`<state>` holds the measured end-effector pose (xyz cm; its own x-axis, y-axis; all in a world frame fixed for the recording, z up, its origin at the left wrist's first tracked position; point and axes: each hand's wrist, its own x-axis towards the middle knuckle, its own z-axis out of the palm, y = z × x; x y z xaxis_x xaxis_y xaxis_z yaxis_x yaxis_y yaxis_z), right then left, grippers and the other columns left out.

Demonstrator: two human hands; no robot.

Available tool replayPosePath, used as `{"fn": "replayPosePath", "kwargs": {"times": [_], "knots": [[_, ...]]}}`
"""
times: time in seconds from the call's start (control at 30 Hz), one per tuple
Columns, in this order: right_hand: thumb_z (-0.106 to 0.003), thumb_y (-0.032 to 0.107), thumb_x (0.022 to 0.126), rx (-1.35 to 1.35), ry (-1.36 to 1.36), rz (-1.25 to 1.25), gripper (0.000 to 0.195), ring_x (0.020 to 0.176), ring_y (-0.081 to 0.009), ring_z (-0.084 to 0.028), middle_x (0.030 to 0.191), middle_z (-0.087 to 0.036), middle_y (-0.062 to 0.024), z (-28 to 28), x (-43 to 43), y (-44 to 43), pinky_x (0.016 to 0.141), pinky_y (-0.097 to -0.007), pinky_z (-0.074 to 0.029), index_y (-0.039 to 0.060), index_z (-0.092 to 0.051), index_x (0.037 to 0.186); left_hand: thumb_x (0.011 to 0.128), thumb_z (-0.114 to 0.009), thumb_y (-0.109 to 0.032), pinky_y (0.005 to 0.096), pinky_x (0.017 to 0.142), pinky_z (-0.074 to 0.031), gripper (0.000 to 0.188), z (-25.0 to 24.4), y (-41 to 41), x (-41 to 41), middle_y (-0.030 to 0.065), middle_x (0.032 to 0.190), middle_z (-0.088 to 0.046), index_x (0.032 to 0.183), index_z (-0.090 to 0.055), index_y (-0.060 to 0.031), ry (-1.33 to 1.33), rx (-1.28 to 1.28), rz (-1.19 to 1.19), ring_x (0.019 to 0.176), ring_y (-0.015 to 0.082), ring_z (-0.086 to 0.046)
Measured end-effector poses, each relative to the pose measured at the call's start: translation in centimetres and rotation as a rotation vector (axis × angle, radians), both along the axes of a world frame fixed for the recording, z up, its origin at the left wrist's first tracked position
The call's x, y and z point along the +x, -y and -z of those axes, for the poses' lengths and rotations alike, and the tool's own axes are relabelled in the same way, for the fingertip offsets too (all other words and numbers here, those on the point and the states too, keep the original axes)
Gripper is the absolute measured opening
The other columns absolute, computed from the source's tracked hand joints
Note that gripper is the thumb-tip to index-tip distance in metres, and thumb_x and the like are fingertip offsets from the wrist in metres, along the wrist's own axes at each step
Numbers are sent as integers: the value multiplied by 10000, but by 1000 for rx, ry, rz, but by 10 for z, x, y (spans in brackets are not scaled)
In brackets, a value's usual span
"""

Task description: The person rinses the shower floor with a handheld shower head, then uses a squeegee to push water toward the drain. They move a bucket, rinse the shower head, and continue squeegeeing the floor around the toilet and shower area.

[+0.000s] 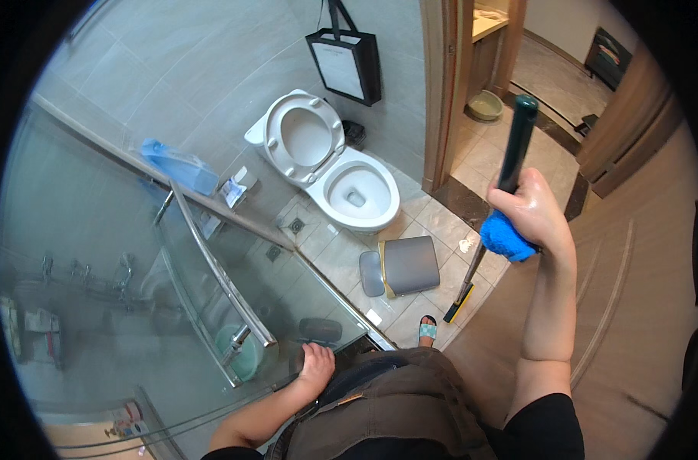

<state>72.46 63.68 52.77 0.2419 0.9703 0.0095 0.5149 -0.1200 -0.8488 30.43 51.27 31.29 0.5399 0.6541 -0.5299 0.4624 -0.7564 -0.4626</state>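
Note:
My right hand [530, 210] is closed round the dark green handle of a floor brush [517, 138], with a blue cloth [505, 237] bunched under the fingers. The tool's thin shaft slants down to a narrow yellow and black head on the tiled floor, just right of my sandalled foot [427, 330]. Low in the picture, my left hand [316, 368] rests by the edge of the glass shower panel, close to my body; whether it grips that edge cannot be told. A grey lidded bin [412, 265] lies on the floor before me.
A white toilet [361, 192] with its lid raised stands against the wall, and a black bag [346, 63] hangs above. The glass shower door bears a metal handle [222, 264]. A wooden door frame [438, 103] and a basin [485, 106] are at the upper right.

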Motion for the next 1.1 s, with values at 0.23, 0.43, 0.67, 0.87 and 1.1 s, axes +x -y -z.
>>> {"fn": "replayPosePath", "kwargs": {"times": [0.23,0.43,0.67,0.87,1.1], "knots": [[-556,123,653,23,-112,-131,156,539,-82,-429,544,-442,-31,8,36,-21,492,-260,-371,-27,-513,644,821,-451,-208,556,836,-383,343,12,0,-4,209,1043,-559,1066,-585,-10,-90,22,27,1003,377,-468],[-584,128,655,15,-127,-171,155,576,-117,-505,589,-517,-50,20,45,-36,552,-272,-422,-18,-565,703,809,-449,-216,551,819,-398,358,12,1,-6,227,1048,-548,1059,-585,0,-120,38,97,996,389,-463],[-599,162,646,62,-49,-204,183,574,-141,-525,582,-530,-76,14,44,-72,565,-286,-434,-13,-568,691,819,-427,-234,581,850,-367,383,35,5,-17,255,1068,-532,1048,-590,26,-44,24,42,1004,426,-454],[-612,199,638,17,166,-296,237,570,-173,-552,582,-539,-121,4,7,-144,583,-305,-450,-28,-584,699,829,-418,-203,594,876,-344,396,54,13,-18,255,1102,-520,1106,-567,37,-101,73,-57,1032,433,-439],[-607,182,641,17,249,-398,217,549,-172,-539,568,-533,-108,10,-16,-206,565,-308,-447,-27,-581,689,837,-416,-186,590,949,-268,393,35,9,7,232,1145,-503,1130,-549,41,38,-12,-315,1077,418,-417]]}}
